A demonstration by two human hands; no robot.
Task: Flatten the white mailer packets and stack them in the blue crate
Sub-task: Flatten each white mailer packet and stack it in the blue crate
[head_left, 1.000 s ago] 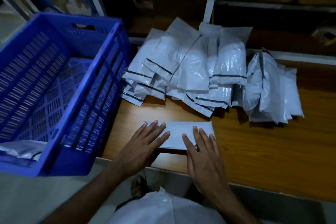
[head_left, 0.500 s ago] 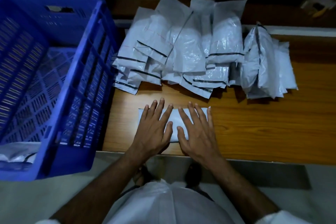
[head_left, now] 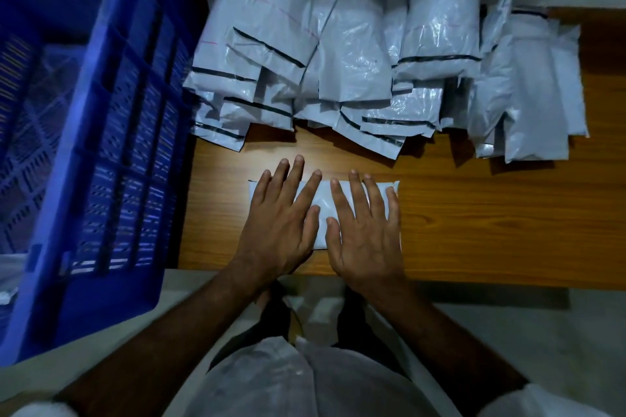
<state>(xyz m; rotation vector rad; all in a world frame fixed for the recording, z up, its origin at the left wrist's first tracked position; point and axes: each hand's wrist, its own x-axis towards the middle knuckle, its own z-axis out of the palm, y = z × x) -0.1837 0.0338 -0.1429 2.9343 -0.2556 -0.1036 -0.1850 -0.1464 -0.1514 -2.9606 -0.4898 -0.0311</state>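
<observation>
Since half a second ago both hands have spread a little further apart along the packet; the packet itself has not shifted on the counter (head_left: 474, 223). Left hand (head_left: 281, 223) and right hand (head_left: 366, 230) lie palm-down side by side, fingers (head_left: 359, 200) straight and splayed, pressing flat, gripping nothing. White mailer packet (head_left: 321, 203) lies beneath both palms, long axis running 9 to 3 o'clock; its left end shows just past the left little finger, its right end just past the right little finger. Fingertips point to 12 o'clock, reaching or passing its far edge. Pile of packets (head_left: 338, 61) at 12 o'clock, apart from the hands. Blue crate (head_left: 111, 145) at 9 o'clock, beside the counter.
</observation>
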